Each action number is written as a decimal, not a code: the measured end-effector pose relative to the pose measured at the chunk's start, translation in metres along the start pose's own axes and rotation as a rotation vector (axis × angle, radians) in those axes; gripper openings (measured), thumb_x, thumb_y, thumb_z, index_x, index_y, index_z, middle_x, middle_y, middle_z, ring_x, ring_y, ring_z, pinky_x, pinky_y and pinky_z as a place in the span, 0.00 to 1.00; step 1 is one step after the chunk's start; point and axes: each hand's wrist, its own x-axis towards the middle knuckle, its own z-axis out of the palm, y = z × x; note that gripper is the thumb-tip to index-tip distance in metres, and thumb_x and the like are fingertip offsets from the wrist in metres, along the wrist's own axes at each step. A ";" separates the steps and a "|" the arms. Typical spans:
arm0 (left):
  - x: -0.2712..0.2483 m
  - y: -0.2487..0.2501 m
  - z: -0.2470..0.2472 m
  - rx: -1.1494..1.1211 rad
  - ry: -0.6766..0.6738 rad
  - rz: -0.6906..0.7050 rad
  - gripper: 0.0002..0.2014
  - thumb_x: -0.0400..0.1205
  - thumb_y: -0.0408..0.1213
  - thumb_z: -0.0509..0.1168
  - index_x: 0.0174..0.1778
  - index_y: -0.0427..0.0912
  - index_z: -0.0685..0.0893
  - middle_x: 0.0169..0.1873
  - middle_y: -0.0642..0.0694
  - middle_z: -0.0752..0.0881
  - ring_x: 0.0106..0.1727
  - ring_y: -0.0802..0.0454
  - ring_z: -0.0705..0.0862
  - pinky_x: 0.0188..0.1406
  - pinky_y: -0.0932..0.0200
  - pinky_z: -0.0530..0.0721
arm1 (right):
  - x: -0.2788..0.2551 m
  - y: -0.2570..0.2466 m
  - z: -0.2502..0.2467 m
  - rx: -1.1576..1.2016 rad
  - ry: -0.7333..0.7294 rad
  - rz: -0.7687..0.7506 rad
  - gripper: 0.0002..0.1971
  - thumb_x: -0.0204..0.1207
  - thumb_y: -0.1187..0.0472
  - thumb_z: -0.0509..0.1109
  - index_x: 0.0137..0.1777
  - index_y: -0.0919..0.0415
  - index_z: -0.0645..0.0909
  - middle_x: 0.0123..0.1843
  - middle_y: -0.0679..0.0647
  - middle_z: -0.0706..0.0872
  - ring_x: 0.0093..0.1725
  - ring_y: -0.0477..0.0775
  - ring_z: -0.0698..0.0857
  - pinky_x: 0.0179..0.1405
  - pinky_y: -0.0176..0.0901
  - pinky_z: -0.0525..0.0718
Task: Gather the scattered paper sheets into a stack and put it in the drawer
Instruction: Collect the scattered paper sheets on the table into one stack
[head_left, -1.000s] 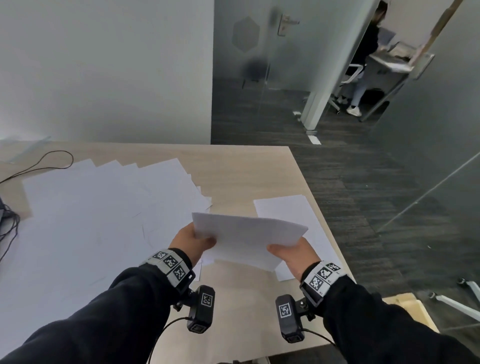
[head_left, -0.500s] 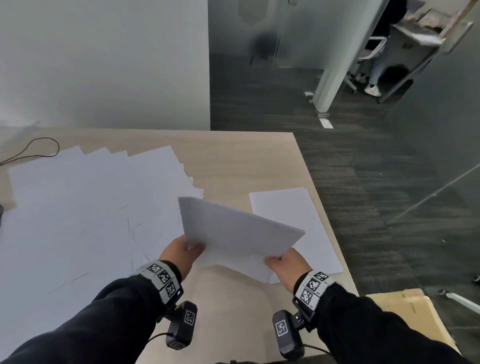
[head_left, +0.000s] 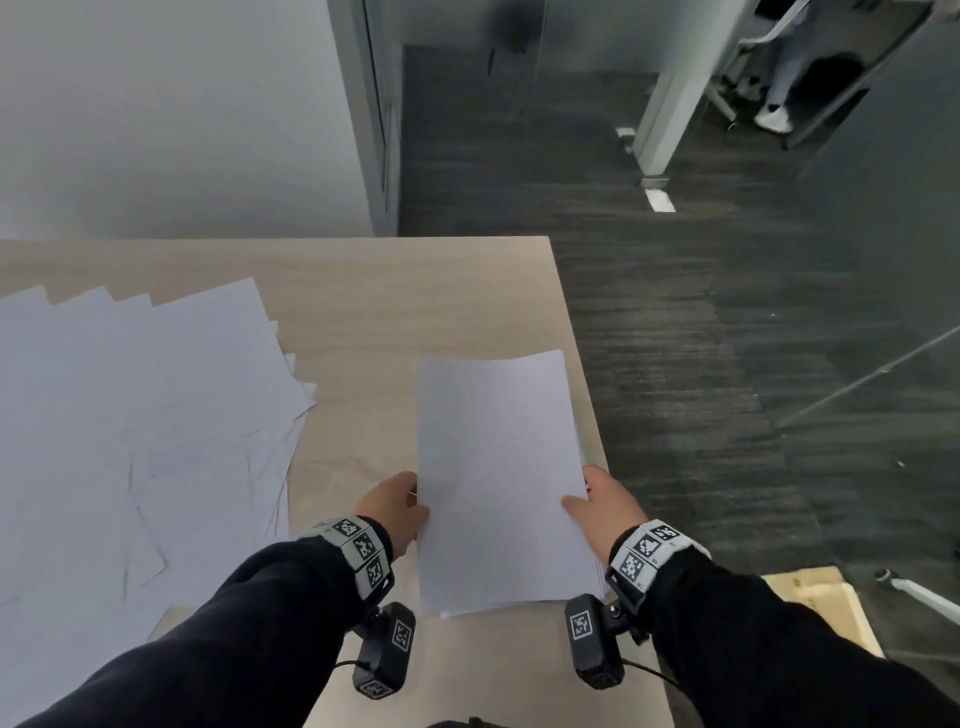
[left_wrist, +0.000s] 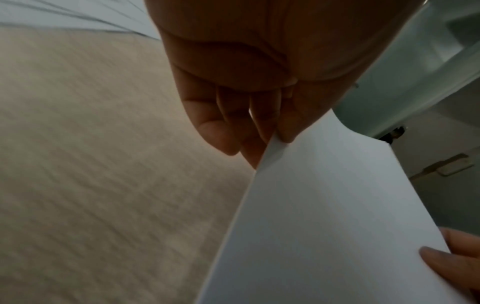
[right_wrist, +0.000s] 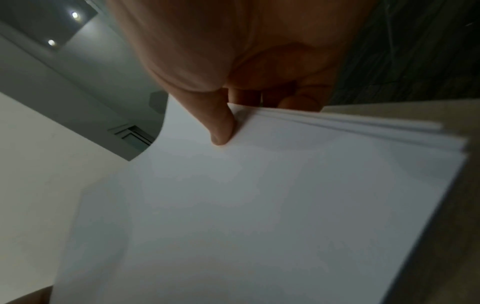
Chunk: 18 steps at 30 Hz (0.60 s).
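Paper stack held over wooden table beside carpeted floor.

The thin white paper stack looks smooth and matt; under it, the pale wooden table shows fine matt grain.
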 end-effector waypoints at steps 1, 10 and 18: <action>0.004 0.002 0.007 0.022 -0.011 -0.014 0.13 0.79 0.31 0.62 0.58 0.46 0.82 0.43 0.45 0.89 0.44 0.40 0.89 0.39 0.48 0.89 | 0.006 0.007 -0.004 -0.021 -0.017 0.009 0.09 0.79 0.60 0.66 0.57 0.52 0.79 0.50 0.49 0.88 0.47 0.50 0.87 0.49 0.45 0.85; 0.018 0.001 0.022 0.155 0.118 -0.167 0.08 0.73 0.41 0.71 0.45 0.50 0.79 0.39 0.51 0.86 0.37 0.49 0.86 0.36 0.55 0.88 | 0.032 0.021 -0.021 -0.211 -0.058 0.077 0.15 0.71 0.49 0.72 0.56 0.48 0.77 0.51 0.45 0.84 0.47 0.49 0.85 0.48 0.44 0.84; 0.014 0.009 0.025 -0.001 0.230 -0.057 0.12 0.72 0.28 0.67 0.45 0.50 0.81 0.52 0.49 0.83 0.49 0.54 0.83 0.47 0.61 0.80 | 0.037 0.009 -0.020 -0.105 0.080 0.000 0.23 0.76 0.50 0.68 0.70 0.53 0.72 0.67 0.52 0.76 0.59 0.49 0.78 0.61 0.46 0.78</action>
